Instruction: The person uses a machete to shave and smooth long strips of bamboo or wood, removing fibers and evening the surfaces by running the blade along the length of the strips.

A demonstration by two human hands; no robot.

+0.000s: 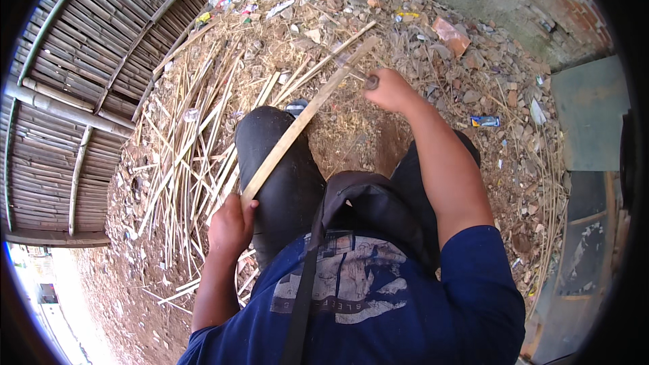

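Note:
My left hand is closed around the near end of a long, pale bamboo strip. The strip slants up and to the right across my left thigh, with its far end above the ground. In my closed right hand is a knife, gripped by its dark, rounded handle. Its thin blade points left toward the far part of the strip and is blurred. Whether the blade touches the strip I cannot tell.
Several split bamboo strips lie heaped on the ground at left. A bamboo slat wall stands beyond them. Brick rubble and litter, including a blue packet, are scattered at right, near a grey-green panel.

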